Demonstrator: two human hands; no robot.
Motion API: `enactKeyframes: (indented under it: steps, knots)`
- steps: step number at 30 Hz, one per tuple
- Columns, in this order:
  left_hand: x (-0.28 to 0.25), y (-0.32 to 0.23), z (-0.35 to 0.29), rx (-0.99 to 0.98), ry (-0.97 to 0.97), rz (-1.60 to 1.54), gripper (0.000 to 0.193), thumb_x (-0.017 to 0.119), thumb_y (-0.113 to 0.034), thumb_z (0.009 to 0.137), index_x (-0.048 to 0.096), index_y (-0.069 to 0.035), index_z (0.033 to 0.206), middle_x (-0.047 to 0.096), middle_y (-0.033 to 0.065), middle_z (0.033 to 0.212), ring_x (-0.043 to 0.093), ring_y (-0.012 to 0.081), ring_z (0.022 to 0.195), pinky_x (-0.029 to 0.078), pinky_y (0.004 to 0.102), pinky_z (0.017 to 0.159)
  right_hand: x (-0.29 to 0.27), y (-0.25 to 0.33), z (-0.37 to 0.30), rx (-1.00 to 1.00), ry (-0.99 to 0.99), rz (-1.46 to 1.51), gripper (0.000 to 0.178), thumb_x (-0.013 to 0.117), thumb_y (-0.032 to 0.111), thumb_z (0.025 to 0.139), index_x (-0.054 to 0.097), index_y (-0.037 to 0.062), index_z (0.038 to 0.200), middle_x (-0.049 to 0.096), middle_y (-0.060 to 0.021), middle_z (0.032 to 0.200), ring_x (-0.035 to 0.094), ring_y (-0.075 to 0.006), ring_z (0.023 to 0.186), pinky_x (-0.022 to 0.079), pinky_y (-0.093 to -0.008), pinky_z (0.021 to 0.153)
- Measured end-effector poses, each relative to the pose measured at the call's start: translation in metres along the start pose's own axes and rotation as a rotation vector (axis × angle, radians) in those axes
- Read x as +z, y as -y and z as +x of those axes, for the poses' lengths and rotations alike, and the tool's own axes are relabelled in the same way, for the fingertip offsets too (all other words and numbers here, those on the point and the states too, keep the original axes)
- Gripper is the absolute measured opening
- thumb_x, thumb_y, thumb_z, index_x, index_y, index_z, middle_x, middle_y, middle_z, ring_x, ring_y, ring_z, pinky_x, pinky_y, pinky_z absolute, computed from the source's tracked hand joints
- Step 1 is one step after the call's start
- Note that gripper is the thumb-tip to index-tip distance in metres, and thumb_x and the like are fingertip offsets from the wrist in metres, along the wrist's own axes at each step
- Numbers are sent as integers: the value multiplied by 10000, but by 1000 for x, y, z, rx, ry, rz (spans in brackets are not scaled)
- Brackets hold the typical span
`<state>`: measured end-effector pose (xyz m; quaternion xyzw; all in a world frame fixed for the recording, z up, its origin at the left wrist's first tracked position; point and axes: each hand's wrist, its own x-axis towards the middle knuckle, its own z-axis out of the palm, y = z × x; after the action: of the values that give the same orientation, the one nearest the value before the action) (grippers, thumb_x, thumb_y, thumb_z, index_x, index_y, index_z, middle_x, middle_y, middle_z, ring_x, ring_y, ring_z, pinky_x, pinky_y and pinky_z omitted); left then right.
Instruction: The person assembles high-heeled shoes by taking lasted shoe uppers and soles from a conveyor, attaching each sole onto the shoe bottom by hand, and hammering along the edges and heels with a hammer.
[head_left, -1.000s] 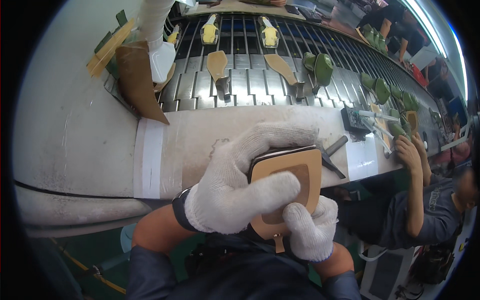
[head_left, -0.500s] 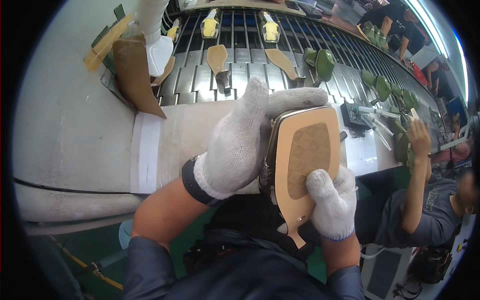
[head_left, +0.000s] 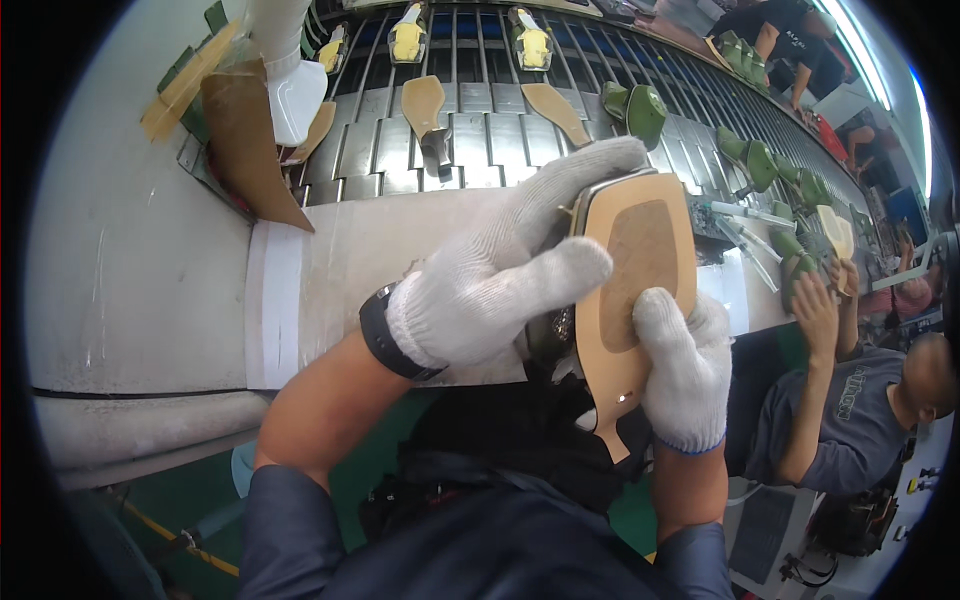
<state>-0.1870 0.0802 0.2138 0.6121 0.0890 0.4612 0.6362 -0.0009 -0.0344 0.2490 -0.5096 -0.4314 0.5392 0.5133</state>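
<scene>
In front of me a shoe [head_left: 552, 338] is turned bottom up, its tan outsole [head_left: 598, 345] facing me with a darker inset panel at the wide front. The narrow heel end points toward my body. My right hand [head_left: 690, 375], in a white knitted glove, is closed on the shoe's right side, thumb pressed on the outsole. My left hand [head_left: 485, 290], gloved alike with a black band at the wrist, wraps the left side. Its thumb lies on the outsole's left edge and its fingers reach along the toe. The dark upper beneath is mostly hidden.
Beyond the pale worktop [head_left: 375, 240] runs a slatted metal conveyor [head_left: 490, 140] bearing loose tan soles [head_left: 423, 100], yellow-and-white shoe parts [head_left: 408, 38] and green shoes [head_left: 648, 115]. A brown board [head_left: 245, 150] and white nozzle [head_left: 295, 100] stand left. A co-worker [head_left: 850, 400] works at right.
The shoe has moved slightly right and away from me. My left thumb, raised before, has come down onto the outsole's edge. At right the co-worker now holds up a tan sole.
</scene>
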Motion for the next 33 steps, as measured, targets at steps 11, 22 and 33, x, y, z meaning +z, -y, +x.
enactKeyframes:
  steps: [11,22,33]
  knots:
    - [15,-53,-69,-125,-130,18,533,611,-429,1149,545,1,1458,599,345,1539,679,397,1353,571,537,1139,28,-19,-40,-297,123,-402,288,654,210,1077,766,-56,1081,709,-121,737,698,-253,589,531,-366,550]
    - [22,-86,-88,-180,-405,115,338,693,-290,1121,541,1,1204,731,371,1267,792,352,1105,667,480,964,61,-22,-41,-382,264,-485,168,782,126,986,758,-41,989,679,-144,710,695,-335,588,548,-425,549]
    - [-7,-88,-78,-157,-600,415,344,717,-171,1027,615,32,1286,781,200,1081,783,254,996,648,407,948,75,-24,-7,-440,286,-530,202,878,201,896,783,22,897,673,-123,663,696,-293,561,536,-393,538]
